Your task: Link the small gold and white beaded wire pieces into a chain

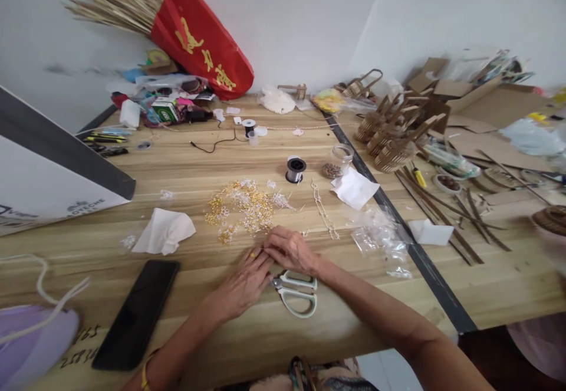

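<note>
Close together over the wooden table [212,338], my left hand [241,282] and my right hand [292,250] meet at the fingertips. The fingers of both are pressed together, and whatever lies between them is too small or hidden to make out. A gold ring shows on the left hand. White-handled scissors [297,292] lie just below my right hand, their blades partly under the hands. Beyond my fingertips spreads a pile of small gold and clear beads [250,205]. To its right rests a thin beaded chain [324,211].
A wire spool [295,170], a glass jar [342,155] and white paper [355,187] stand or lie farther back. Plastic bags [382,240] are at right. A black phone [137,314] and a crumpled tissue [164,232] lie at left. Small woven baskets [393,134] sit beyond the dark strip.
</note>
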Available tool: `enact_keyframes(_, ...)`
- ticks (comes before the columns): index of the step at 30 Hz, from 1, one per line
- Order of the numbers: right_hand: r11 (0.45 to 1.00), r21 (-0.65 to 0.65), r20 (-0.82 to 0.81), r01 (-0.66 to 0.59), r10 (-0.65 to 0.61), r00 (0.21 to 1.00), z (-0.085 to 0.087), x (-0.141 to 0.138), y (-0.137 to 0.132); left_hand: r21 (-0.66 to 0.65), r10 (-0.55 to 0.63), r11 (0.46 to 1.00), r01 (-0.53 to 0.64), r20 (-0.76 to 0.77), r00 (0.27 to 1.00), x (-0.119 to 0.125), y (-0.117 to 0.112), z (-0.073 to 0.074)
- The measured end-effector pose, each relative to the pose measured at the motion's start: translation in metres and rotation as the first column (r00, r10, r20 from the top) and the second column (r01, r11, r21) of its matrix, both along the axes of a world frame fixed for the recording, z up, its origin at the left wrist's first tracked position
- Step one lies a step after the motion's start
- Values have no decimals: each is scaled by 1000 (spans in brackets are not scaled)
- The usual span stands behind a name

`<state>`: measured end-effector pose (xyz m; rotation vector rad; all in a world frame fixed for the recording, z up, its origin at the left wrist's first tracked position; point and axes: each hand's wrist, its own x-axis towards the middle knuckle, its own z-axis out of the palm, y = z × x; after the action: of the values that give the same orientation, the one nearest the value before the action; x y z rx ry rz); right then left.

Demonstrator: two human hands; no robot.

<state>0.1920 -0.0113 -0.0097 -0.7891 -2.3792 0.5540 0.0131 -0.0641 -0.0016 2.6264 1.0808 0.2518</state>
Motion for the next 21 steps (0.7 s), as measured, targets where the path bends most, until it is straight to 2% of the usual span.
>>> enact_keyframes(3, 998, 55, 37, 1, -3, 999, -5, 1, -1, 18, 20, 1000, -19, -14, 1000, -2, -2, 1)
enact_keyframes(7, 994, 112, 69, -18, 10, 998, -7, 2, -3, -8, -6, 1000, 6, 16, 1000, -6, -4, 10)
enact_keyframes(11, 991, 135, 65, -2, -7, 998, -8, 2, -4, -81, 10, 997, 0, 120, 993, -11, 0, 20)
enact_keyframes(14, 988, 154, 42, 6, -13, 999, -9, 2, -5, -177, 162, 976, -129, 187, 969, -15, 8, 22)
enact_keyframes(17, 985, 172, 22, 2, -6, 1000, -8, 2, -6, -286, 359, 909, -303, 167, 918, -16, 17, 21)
enact_keyframes(19, 984, 176, 13, 14, -17, 1000, -9, 2, -6, -317, 417, 878, -358, 140, 898, -15, 23, 20)
enact_keyframes(21, 985, 170, -2, 38, -38, 999, -10, 3, -6, -333, 427, 869, -367, 129, 895, -12, 28, 18)
